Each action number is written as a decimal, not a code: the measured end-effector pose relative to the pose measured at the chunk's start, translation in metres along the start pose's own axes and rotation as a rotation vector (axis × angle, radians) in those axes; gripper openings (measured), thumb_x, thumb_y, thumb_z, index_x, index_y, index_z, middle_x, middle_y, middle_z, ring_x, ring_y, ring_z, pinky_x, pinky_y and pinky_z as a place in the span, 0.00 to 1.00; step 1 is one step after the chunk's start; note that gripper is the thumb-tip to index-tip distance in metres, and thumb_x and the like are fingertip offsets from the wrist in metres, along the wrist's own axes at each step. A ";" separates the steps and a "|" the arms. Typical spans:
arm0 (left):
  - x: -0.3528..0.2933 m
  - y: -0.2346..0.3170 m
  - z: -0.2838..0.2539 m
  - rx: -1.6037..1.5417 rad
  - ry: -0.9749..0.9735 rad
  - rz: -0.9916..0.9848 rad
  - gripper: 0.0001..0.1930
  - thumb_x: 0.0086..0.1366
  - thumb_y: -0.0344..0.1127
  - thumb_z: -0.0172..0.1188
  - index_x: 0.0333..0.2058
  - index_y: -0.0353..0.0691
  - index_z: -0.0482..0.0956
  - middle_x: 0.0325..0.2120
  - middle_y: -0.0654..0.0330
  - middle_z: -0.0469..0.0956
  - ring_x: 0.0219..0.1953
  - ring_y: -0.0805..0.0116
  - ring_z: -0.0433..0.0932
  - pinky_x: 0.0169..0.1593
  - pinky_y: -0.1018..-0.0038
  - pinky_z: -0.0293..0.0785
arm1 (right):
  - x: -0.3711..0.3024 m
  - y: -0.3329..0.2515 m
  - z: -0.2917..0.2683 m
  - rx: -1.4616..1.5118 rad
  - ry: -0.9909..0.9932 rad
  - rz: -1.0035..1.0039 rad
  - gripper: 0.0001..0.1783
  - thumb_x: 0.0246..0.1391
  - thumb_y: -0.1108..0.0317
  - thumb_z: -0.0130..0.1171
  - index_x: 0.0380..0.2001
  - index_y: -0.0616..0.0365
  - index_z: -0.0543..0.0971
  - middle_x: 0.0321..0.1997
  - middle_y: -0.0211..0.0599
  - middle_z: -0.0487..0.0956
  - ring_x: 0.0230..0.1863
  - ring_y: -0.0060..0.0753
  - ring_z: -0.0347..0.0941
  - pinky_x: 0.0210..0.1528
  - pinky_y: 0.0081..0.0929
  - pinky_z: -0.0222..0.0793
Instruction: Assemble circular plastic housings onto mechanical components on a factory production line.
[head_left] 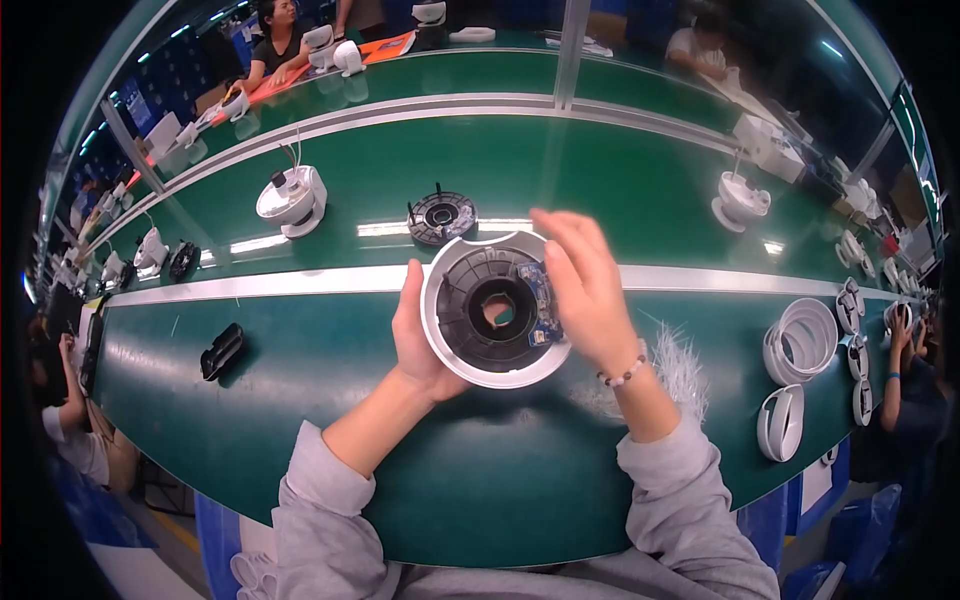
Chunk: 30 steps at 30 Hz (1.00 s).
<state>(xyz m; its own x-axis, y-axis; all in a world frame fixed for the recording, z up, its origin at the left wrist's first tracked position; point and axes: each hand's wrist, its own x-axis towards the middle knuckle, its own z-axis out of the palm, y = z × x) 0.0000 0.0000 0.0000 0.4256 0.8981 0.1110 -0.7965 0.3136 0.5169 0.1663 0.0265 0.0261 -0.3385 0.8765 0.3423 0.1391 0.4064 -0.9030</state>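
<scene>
A white round housing (437, 349) with a black ribbed inner disc (462, 325) is held up over the near bench. Through the disc's central hole a bit of skin shows. Along the inner right side stands a small blue circuit board (541, 304). My left hand (412, 335) grips the housing from the left and below, thumb up along the rim; its other fingers are hidden beneath. At the right rim, my right hand (590, 290) has its fingers stretched out and slightly blurred, the thumb close to the board. Whether it touches the board I cannot tell.
Beyond the housing lies another black disc part (441, 217). White device bodies (292, 200) stand on the far belt. A black plastic piece (222, 352) lies left. White strips (678, 370), white rings (802, 340) and a white oval frame (780, 424) lie right. People work around.
</scene>
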 end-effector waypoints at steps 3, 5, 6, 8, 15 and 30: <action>-0.006 0.006 0.000 0.013 -0.053 -0.019 0.34 0.60 0.61 0.28 0.51 0.37 0.60 0.48 0.52 0.65 0.50 0.60 0.65 0.54 0.64 0.61 | -0.014 -0.030 0.015 -0.703 0.164 -0.363 0.42 0.38 0.53 0.58 0.54 0.66 0.57 0.56 0.51 0.57 0.56 0.53 0.52 0.57 0.40 0.46; -0.010 0.003 0.006 0.027 0.034 0.024 0.34 0.60 0.61 0.27 0.52 0.39 0.60 0.45 0.54 0.67 0.48 0.63 0.66 0.52 0.65 0.63 | -0.027 -0.051 0.023 -0.862 -0.052 -0.316 0.57 0.26 0.39 0.62 0.55 0.64 0.54 0.59 0.54 0.50 0.58 0.63 0.45 0.54 0.60 0.40; -0.010 0.000 0.002 0.029 0.026 0.016 0.34 0.60 0.62 0.27 0.52 0.41 0.60 0.41 0.58 0.68 0.45 0.65 0.67 0.49 0.67 0.65 | -0.027 -0.050 0.027 -0.876 -0.096 -0.308 0.57 0.25 0.38 0.63 0.55 0.64 0.54 0.59 0.54 0.49 0.59 0.63 0.43 0.53 0.62 0.40; -0.011 -0.001 0.001 0.010 -0.005 0.016 0.34 0.59 0.63 0.27 0.51 0.41 0.61 0.40 0.59 0.68 0.44 0.66 0.67 0.48 0.68 0.66 | -0.026 -0.045 0.030 -0.870 -0.147 -0.314 0.58 0.24 0.40 0.65 0.55 0.63 0.54 0.60 0.54 0.49 0.59 0.63 0.42 0.54 0.58 0.43; -0.022 0.021 -0.014 0.009 -0.202 0.054 0.37 0.59 0.64 0.25 0.53 0.38 0.58 0.45 0.56 0.65 0.48 0.64 0.65 0.51 0.68 0.63 | -0.017 -0.036 0.057 -0.653 0.050 -0.498 0.64 0.17 0.45 0.69 0.57 0.63 0.49 0.58 0.63 0.46 0.55 0.60 0.48 0.54 0.48 0.47; -0.041 0.060 -0.028 0.163 -0.180 -0.068 0.31 0.55 0.47 0.48 0.53 0.35 0.56 0.46 0.53 0.64 0.47 0.64 0.66 0.50 0.68 0.65 | -0.004 -0.030 0.094 -0.656 0.045 -0.403 0.68 0.13 0.45 0.69 0.54 0.74 0.47 0.53 0.60 0.53 0.51 0.57 0.53 0.52 0.43 0.52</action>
<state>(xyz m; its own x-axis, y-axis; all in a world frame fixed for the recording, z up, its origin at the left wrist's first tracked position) -0.0776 -0.0090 0.0027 0.5569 0.8026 0.2137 -0.6901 0.3040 0.6567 0.0765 -0.0134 0.0271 -0.4438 0.6325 0.6348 0.5412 0.7538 -0.3727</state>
